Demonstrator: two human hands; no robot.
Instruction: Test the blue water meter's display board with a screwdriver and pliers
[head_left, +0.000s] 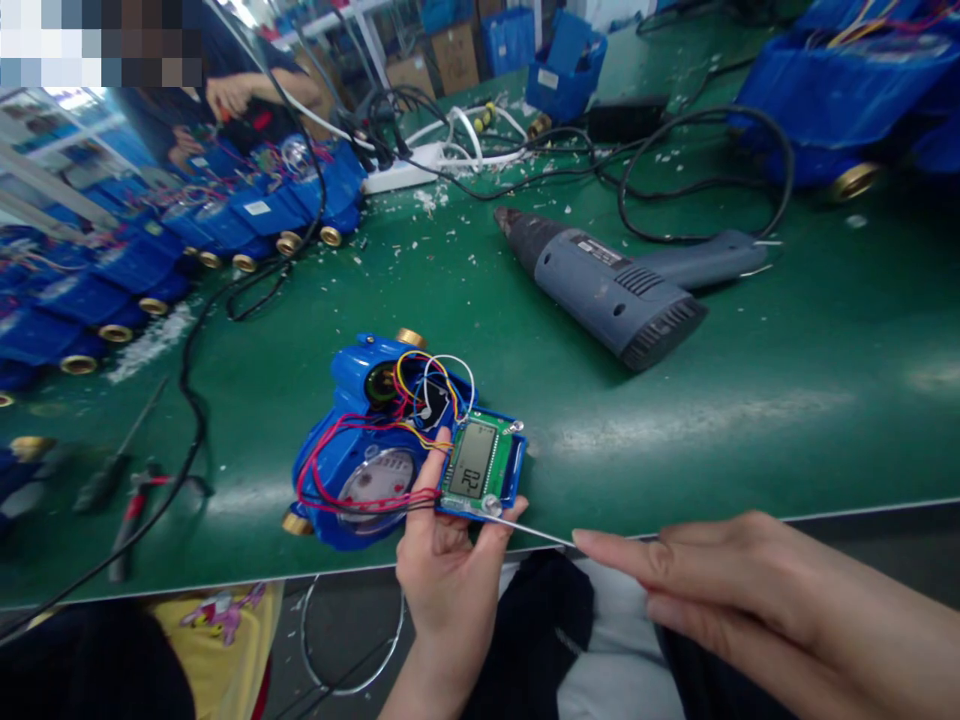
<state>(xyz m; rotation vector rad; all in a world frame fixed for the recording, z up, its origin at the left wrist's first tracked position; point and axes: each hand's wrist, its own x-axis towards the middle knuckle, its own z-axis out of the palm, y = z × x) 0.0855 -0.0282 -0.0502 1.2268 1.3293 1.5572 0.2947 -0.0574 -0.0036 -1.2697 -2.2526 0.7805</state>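
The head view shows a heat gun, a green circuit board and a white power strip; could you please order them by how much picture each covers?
1. Heat gun
2. Green circuit board
3. White power strip, farther from the camera, so its real size is unsure.

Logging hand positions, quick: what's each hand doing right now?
Left hand: closed, holding the display board by its edges.
Right hand: closed, holding a thin metal rod, its tip at the board's lower corner.

Rear of rod [534, 531] hidden by right fingers [628, 557].
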